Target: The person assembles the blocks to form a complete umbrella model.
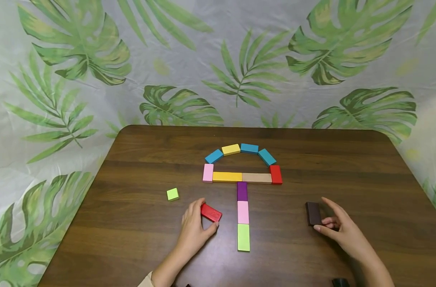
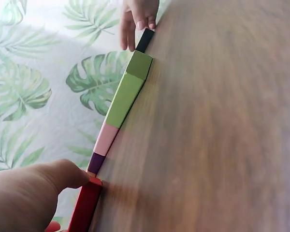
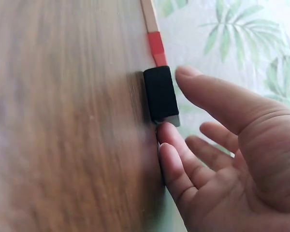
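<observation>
In the head view my left hand (image 1: 194, 229) holds a red block (image 1: 211, 213) between thumb and fingers, on the table left of a column of blocks. In the left wrist view the thumb presses on the end of that red block (image 2: 86, 205). At the right, my right hand (image 1: 347, 231) is beside a dark block (image 1: 313, 214), thumb and index finger spread near its two ends. The right wrist view shows a gap between the thumb (image 3: 208, 92) and the dark block (image 3: 161, 94), while the lower fingertips lie close to its end.
An arch of blue and yellow blocks (image 1: 231, 150) stands above a yellow block (image 1: 227, 177) and a tan block (image 1: 257, 178). Below run purple (image 1: 242, 191), pink (image 1: 243, 212) and green (image 1: 243, 237) blocks. A small green block (image 1: 173, 194) lies left. A black object (image 1: 340, 282) shows at the near edge.
</observation>
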`<action>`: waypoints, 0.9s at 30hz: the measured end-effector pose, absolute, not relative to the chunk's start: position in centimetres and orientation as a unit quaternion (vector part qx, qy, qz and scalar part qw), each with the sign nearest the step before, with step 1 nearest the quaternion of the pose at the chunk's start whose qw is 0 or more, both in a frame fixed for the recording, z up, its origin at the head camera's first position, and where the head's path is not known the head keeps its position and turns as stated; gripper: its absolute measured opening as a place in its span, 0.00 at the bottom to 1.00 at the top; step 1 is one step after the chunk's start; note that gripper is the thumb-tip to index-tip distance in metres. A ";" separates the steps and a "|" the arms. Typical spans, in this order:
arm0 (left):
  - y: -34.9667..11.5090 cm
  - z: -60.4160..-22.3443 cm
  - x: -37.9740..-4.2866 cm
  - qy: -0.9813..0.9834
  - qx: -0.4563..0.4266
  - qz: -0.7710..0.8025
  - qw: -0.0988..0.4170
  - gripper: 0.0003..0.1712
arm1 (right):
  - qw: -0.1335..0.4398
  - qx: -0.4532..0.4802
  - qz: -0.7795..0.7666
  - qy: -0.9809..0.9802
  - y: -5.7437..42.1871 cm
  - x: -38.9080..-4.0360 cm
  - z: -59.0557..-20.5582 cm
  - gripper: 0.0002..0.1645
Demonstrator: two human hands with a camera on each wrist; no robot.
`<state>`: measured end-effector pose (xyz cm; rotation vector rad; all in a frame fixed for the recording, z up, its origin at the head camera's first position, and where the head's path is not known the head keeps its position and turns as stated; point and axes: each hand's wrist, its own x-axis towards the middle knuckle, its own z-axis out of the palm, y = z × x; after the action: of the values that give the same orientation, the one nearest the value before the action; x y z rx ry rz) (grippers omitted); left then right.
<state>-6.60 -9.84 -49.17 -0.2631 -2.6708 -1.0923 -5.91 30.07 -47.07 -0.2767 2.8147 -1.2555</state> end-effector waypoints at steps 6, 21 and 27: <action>-9.7 -49.2 -6.6 -0.917 -0.094 -0.369 0.115 0.42 | 0.042 -0.118 -0.401 0.907 30.1 -6.4 -47.3 0.47; -9.7 -48.6 -6.4 -0.909 -0.090 -0.397 0.094 0.44 | 0.033 -0.104 -0.372 0.922 29.4 -6.4 -46.9 0.42; -9.6 -48.0 -6.0 -0.906 -0.085 -0.406 0.084 0.44 | 0.004 -0.087 -0.395 0.915 28.2 -5.6 -46.0 0.43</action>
<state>-6.03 -9.61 -48.00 -0.2526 -2.7022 -1.2126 -5.59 28.16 -46.03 -0.2718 2.8656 -1.2368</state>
